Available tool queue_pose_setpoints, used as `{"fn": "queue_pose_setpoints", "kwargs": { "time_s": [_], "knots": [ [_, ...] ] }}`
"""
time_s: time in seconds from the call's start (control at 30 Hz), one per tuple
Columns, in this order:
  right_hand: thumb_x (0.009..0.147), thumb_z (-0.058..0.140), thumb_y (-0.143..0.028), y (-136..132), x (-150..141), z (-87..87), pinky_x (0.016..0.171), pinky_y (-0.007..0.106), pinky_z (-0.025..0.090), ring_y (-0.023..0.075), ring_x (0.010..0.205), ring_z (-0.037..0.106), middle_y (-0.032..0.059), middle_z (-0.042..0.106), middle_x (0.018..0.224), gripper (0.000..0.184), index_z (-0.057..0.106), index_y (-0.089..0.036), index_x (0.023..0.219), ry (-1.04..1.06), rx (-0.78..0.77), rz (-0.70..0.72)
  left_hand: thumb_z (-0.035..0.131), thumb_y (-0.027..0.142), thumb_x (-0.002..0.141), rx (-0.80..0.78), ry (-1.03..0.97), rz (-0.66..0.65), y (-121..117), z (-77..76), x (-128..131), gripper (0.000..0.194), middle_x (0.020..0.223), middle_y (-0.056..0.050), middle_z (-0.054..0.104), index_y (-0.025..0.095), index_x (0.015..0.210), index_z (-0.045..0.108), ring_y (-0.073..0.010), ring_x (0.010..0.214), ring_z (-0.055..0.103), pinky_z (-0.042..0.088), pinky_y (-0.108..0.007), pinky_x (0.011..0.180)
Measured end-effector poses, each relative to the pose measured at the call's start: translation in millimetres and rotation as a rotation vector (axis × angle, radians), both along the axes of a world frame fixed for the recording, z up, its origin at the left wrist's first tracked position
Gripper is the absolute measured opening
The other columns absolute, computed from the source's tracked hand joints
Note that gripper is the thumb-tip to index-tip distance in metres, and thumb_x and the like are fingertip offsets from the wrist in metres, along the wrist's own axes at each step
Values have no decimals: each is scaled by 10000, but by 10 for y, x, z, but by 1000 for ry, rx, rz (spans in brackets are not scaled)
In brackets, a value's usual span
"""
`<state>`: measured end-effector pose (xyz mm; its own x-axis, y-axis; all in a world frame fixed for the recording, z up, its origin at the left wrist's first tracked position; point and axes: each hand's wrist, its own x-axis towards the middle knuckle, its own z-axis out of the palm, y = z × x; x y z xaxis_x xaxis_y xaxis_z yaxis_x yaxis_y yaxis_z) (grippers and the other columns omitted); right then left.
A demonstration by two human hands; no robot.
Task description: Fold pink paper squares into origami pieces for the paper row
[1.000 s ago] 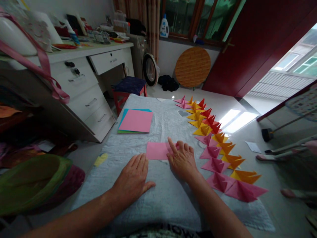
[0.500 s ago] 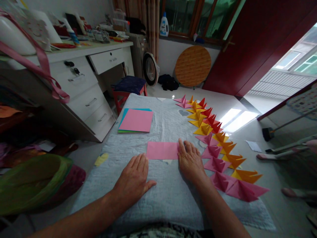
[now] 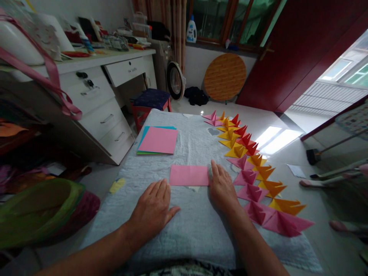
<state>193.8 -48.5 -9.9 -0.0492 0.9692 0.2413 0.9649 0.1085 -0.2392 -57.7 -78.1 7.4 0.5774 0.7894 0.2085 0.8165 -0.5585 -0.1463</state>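
Observation:
A pink sheet of paper (image 3: 189, 175), folded into a rectangle, lies flat on the cloth-covered table (image 3: 189, 226). My left hand (image 3: 153, 203) rests palm down at its lower left corner, fingers stretched out and thumb apart. Turned partly on its edge, my right hand (image 3: 222, 188) is by the paper's right end with its fingers extended and nothing in them. Behind the folded paper sits a stack of coloured square paper (image 3: 159, 140), pink on top, with blue and green edges showing below.
Rows of folded paper cranes in pink (image 3: 253, 193), yellow (image 3: 230, 138) and red (image 3: 247, 140) line the table's right side, close to my right forearm. A green-lined bin (image 3: 43, 211) stands left of the table. Beyond the far edge are a stool (image 3: 151, 99) and a washing machine (image 3: 163, 57).
My right hand has moved slightly right off the paper's right end and tipped onto its side, uncovering that end. My left hand has barely shifted.

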Motion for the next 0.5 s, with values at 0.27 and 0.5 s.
{"fn": "queue_pose_setpoints", "kwargs": {
  "time_s": [0.27,0.5],
  "knots": [
    [882,472,-227,109,-102,-27,1093,520,386,309,1251,490,194,587,1321,549,457,-79,1411,179,74,110,695,366,816,-240,-235,103,480,138,70,762,1366,-220,588,66,1440,378,-331,1216,593,490,-442,1014],
    [846,558,-304,68,-107,38,1109,534,327,326,1322,406,201,510,1396,672,393,-92,1462,166,-26,162,708,305,766,-280,-417,45,669,-20,203,820,1334,-183,581,142,1471,323,-330,1221,561,451,-478,1037]
  ]
}}
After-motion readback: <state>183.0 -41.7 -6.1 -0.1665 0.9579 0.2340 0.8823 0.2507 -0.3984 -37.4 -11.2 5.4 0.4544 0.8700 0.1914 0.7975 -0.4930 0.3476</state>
